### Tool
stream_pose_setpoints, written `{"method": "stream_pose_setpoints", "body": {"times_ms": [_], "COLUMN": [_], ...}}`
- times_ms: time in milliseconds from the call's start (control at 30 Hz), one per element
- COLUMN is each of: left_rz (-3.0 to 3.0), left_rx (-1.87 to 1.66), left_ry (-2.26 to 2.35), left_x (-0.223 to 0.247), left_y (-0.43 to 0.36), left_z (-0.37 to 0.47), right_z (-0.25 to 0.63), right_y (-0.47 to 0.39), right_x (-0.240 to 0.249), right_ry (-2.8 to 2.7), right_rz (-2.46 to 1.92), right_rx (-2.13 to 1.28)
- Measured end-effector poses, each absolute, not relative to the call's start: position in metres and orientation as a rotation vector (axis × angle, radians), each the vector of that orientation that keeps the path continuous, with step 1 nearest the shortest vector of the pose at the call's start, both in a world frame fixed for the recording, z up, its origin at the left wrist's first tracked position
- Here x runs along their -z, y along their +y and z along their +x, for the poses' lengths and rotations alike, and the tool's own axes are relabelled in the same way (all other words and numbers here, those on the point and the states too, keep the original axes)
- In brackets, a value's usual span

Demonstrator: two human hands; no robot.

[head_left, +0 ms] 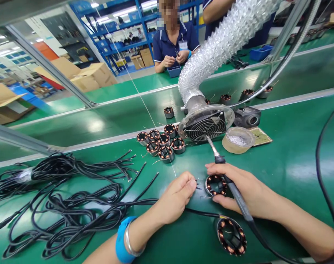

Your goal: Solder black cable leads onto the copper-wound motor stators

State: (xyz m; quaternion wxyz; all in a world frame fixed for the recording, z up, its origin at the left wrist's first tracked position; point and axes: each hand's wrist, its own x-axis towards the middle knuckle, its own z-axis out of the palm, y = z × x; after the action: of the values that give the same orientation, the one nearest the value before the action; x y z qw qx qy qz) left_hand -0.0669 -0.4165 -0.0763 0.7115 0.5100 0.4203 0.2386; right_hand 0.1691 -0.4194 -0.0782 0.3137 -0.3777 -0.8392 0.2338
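My left hand is closed, pinching thin dark wire ends that poke out past its thumb; a solder wire seems to run down to it too. In my right hand lies a soldering iron, its tip pointing up and away. The thumb and fingers of that hand also hold a copper-wound stator ring on the green bench. Nearer to me sits a second stator, tilted, with a black cable leading to it from under my left hand.
Black cables cover the left. Several stators stand beyond my hands, beside a fume extractor. A tub and a dark holder are right of it. Across the bench a person works.
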Motion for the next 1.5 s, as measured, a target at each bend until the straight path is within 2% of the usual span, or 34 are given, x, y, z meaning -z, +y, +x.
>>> {"method": "stream_pose_setpoints", "body": {"times_ms": [233, 433, 567, 833, 1067, 1500], "left_rz": [1.453, 1.602, 1.632, 1.354, 0.987, 1.115], "left_rx": [-0.427, -0.416, -0.387, -0.488, -0.534, -0.654], "left_ry": [1.021, 1.058, 1.076, 0.939, 0.937, 1.118], "left_x": [0.068, 0.061, 0.054, 0.059, 0.063, 0.068], "left_y": [-0.421, -0.427, -0.427, -0.42, -0.415, -0.411], "left_z": [-0.069, -0.067, -0.068, -0.068, -0.059, -0.053], "right_z": [0.159, 0.123, 0.128, 0.14, 0.127, 0.169], "right_y": [-0.421, -0.42, -0.417, -0.42, -0.42, -0.449], "right_x": [0.061, 0.057, 0.059, 0.063, 0.071, 0.042], "right_ry": [-2.153, -2.198, -2.08, -1.967, -1.962, -1.883], "right_rz": [-0.93, -0.666, -0.786, -0.886, -0.821, -1.018], "right_rx": [-0.659, -0.4, -0.511, -0.7, -0.388, -0.479]}}
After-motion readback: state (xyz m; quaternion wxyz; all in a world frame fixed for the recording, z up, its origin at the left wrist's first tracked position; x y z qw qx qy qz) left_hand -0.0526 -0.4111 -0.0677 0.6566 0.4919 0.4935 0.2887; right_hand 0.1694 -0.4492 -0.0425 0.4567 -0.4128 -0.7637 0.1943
